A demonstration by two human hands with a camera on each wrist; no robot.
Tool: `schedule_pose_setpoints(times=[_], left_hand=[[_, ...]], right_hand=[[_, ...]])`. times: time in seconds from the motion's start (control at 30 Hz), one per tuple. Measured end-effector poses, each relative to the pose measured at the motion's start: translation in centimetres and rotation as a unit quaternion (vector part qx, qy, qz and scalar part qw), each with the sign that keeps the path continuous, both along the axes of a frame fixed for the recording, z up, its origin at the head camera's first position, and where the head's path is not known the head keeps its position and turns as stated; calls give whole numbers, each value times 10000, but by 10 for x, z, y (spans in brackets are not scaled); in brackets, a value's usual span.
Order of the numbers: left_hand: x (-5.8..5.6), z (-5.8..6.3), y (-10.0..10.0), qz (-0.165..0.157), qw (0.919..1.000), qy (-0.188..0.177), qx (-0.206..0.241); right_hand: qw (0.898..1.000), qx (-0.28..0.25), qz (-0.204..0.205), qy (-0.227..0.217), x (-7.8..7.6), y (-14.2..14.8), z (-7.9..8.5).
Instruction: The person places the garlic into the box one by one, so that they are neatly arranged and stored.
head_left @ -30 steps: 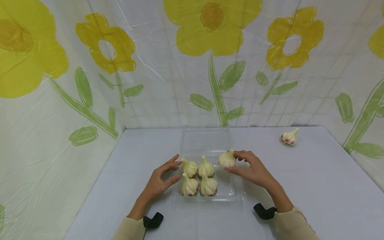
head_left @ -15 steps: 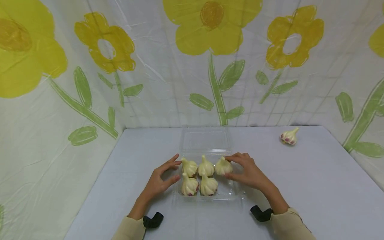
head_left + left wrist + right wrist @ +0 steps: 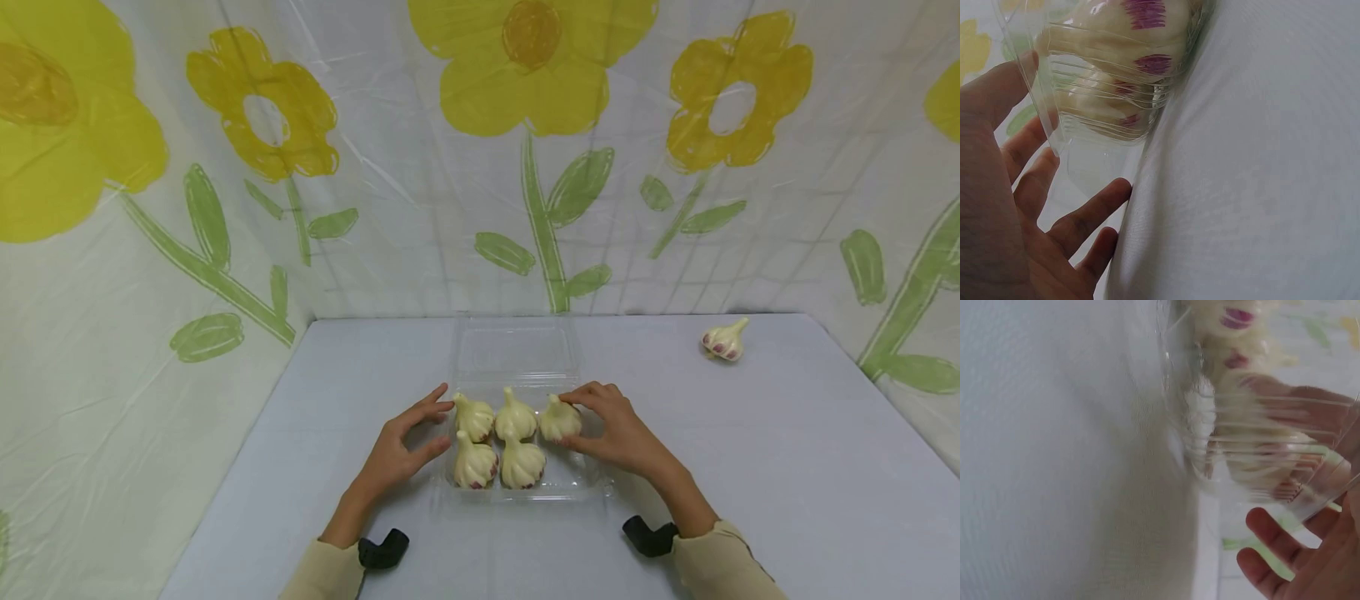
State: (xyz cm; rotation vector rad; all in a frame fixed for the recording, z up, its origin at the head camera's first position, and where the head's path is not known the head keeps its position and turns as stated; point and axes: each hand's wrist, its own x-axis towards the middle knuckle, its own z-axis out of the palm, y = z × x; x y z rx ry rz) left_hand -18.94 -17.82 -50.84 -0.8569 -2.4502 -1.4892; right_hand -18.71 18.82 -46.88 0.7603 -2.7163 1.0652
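Note:
A garlic bulb [image 3: 559, 419] sits in the back right of a clear plastic clamshell box [image 3: 564, 482], and my right hand [image 3: 617, 427] pinches it between thumb and fingers. In the right wrist view, the thumb and some fingers show through the box's ribbed side wall [image 3: 1260, 447]. Several more garlic bulbs fill the left and middle of the box, among them the front middle one [image 3: 522, 465] and the front left one [image 3: 475, 463]. At the left side, my left hand [image 3: 405, 437] rests with spread fingers along the box rim [image 3: 1044, 115].
The box's lid [image 3: 514, 350] lies folded open toward the back of the white table [image 3: 360, 367]. Another garlic bulb [image 3: 724, 340] with purple marks lies at the back right. Behind the table hangs a sheet [image 3: 405, 225] painted with yellow flowers.
My right hand has moved left and down, bringing its garlic bulb from over the right rim into the back right of the box. The left hand has stayed in place.

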Motion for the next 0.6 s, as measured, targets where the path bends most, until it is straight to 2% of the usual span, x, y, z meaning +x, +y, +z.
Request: schedule_pose_setpoints(times=[0.17,0.6], left_hand=[[-1,-2,0,-47,9999,146,26],[1,0,0,-11,10000,-47,24]], right_hand=[[9998,39,-157,-129,1,-4,1],[9991,185,-245,-291,3,-5,2]])
